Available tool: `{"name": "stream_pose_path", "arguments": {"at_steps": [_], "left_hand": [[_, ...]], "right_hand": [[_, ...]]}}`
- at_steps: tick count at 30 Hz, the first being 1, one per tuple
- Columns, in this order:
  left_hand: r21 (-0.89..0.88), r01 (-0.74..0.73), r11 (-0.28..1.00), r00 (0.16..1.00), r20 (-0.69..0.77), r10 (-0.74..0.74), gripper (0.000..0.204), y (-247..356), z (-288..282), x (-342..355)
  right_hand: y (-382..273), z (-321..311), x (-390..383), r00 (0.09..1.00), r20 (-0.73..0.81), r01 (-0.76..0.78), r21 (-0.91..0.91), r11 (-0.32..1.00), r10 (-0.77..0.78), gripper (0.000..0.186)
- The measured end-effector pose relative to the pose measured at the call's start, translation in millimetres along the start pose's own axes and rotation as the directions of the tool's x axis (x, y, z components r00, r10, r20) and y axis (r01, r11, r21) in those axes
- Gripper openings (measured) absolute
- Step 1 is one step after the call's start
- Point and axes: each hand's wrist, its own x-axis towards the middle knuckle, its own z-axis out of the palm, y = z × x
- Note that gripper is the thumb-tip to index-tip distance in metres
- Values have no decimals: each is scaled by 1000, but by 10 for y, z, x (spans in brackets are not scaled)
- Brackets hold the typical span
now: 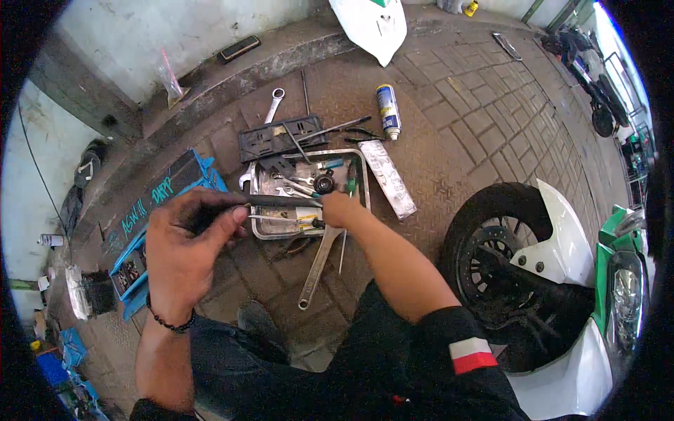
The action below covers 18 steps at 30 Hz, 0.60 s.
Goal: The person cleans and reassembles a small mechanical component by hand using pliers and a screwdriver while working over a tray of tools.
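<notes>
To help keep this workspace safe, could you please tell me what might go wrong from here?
The dark rod in the left hand could slip and drop among the loose tools crowding the metal tray. The large wrench, jutting past the tray's near edge, might get knocked aside.

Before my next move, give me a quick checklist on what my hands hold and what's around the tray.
1. Left hand holding the dark rod: ok.
2. Right hand gripping that rod: cannot tell, its fingers are hidden.
3. Large wrench fully inside the metal tray: not ok, one end juts past the near rim.
4. Spray can outside the tray: ok.
5. Wheel apart from both hands: ok.
</notes>
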Motion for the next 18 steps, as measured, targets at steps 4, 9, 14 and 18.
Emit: {"name": "stream_pose_path", "arguments": {"at_steps": [4, 9, 14, 18], "left_hand": [[-34, -55, 998, 998, -28, 54, 13, -73, -77, 22], [-43, -17, 999, 999, -34, 16, 15, -196, -317, 35], [-285, 129, 950, 991, 58, -117, 18, -250, -501, 169], [-480, 232, 846, 972, 153, -180, 22, -202, -487, 196]], "right_hand": [[32, 514, 351, 994, -50, 90, -154, 984, -99, 26], [-232, 620, 468, 889, -276, 199, -485, 852, -365, 30], [-656, 1244, 515, 886, 37, 447, -330, 831, -462, 30], [-513, 1415, 575, 753, 73, 595, -500, 629, -655, 29]]}}
